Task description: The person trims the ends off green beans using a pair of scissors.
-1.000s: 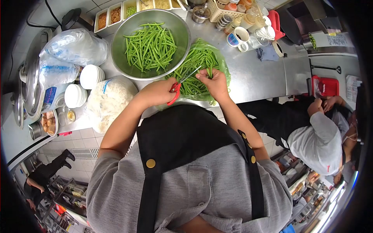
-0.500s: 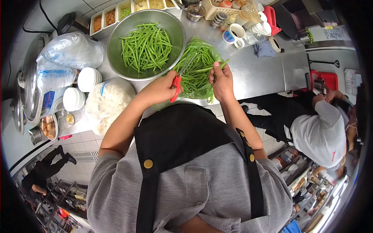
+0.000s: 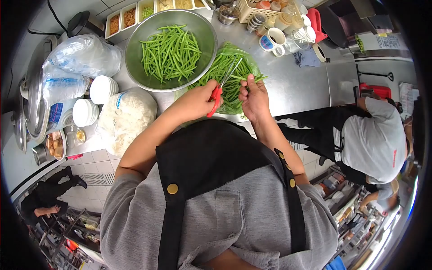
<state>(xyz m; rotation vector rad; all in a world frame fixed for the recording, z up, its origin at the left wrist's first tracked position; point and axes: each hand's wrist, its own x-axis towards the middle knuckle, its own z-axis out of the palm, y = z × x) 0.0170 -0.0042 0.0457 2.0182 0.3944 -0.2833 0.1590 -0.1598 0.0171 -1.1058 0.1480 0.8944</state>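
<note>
One held bean (image 3: pixel 260 78) points sideways, scissors (image 3: pixel 217 94) forward and right.

A stainless steel counter (image 3: pixel 299 87) stretches from twelve to two o'clock, its bare metal catching a soft sheen. White wall tiles (image 3: pixel 98 6) with dark joints show between ten and eleven. Pale floor tiles (image 3: pixel 90 168) lie between eight and nine, crossed by a slotted floor grate (image 3: pixel 98 179). Metal racks (image 3: pixel 67 229) crowd eight o'clock; loaded shelving (image 3: pixel 344 204) and bright strip lighting (image 3: pixel 377 253) fill four.
</note>
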